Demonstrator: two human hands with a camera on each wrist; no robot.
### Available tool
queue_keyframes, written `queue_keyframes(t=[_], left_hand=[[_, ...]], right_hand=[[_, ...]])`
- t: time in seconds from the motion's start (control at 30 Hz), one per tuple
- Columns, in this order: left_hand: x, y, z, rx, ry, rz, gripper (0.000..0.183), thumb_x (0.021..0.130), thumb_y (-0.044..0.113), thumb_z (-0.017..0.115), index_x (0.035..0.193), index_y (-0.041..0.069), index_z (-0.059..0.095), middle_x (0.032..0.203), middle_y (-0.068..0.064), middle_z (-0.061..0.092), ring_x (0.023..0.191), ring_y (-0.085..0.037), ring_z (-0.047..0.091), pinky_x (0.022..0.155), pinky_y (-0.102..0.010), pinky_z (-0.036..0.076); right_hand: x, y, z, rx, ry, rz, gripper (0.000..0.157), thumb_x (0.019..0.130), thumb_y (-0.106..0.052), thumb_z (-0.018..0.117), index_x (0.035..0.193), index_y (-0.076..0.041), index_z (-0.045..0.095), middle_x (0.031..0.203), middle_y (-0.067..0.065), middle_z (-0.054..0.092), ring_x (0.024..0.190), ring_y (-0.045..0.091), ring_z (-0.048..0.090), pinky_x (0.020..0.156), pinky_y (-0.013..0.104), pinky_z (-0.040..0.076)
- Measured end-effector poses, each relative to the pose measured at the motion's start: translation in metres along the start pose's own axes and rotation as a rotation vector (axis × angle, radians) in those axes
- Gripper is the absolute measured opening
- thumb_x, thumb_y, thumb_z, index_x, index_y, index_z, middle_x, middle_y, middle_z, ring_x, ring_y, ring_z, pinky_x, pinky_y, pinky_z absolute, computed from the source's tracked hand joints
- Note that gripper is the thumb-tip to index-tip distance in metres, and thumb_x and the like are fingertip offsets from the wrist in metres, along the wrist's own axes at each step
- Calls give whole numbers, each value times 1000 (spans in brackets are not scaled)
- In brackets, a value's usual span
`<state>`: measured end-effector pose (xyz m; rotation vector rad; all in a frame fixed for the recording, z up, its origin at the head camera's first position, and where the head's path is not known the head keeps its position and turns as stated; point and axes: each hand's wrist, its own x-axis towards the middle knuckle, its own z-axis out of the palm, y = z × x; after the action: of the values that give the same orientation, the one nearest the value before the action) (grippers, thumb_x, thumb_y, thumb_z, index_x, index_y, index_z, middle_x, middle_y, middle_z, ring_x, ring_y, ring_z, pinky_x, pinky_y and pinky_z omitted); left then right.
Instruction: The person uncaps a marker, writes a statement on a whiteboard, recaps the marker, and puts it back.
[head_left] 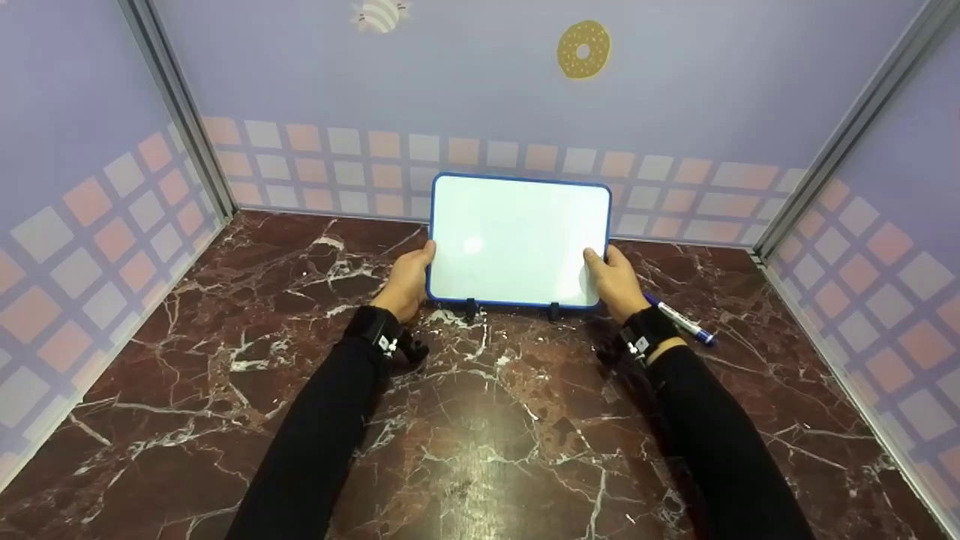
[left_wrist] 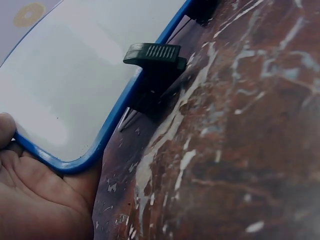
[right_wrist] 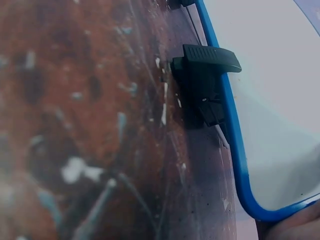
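A small whiteboard [head_left: 517, 236] with a blue rim stands tilted back on a black stand, whose two front hooks [head_left: 471, 309] catch its lower edge. My left hand [head_left: 406, 283] grips the board's left side, thumb at the front edge and palm behind the corner. On the opposite side, my right hand [head_left: 618, 285] holds the right edge with its thumb on the white face; its other fingers are mostly hidden behind the board. Close up, the left wrist view has one ridged black hook [left_wrist: 155, 56] over the rim, and the right wrist view another ridged hook [right_wrist: 212, 59].
A white marker [head_left: 682, 321] with a blue cap lies on the table just right of my right wrist. The dark red marbled tabletop [head_left: 480, 420] is bounded by a patterned back wall [head_left: 480, 90] and side walls, with grey metal posts at the corners.
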<state>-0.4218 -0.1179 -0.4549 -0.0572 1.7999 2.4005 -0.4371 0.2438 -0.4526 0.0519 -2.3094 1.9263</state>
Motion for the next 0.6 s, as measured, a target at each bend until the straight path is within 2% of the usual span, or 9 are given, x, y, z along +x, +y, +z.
queue_keyframes(t=[0.23, 0.43, 0.6], left_hand=[[-11, -4, 0, -18, -23, -5, 49, 122, 38, 44, 139, -6, 56, 104, -8, 74, 93, -21, 74, 79, -37, 66], [-20, -5, 0, -13, -57, 9, 50, 122, 37, 44, 147, -5, 55, 111, -8, 74, 97, -22, 73, 83, -40, 66], [-28, -7, 1, 10, -46, 5, 50, 122, 37, 44, 145, -6, 56, 110, -10, 74, 96, -22, 74, 83, -40, 66]], right_hand=[[-11, 2, -3, 16, -9, -2, 40, 119, -27, 56, 138, 8, 55, 112, 14, 64, 96, 20, 67, 79, 32, 64], [-21, 2, -6, 35, -15, -14, 37, 119, -24, 55, 136, 8, 55, 111, 14, 64, 93, 19, 69, 77, 33, 65], [-30, 2, -8, 23, -16, -16, 38, 119, -25, 55, 136, 9, 55, 111, 13, 64, 94, 18, 69, 78, 32, 65]])
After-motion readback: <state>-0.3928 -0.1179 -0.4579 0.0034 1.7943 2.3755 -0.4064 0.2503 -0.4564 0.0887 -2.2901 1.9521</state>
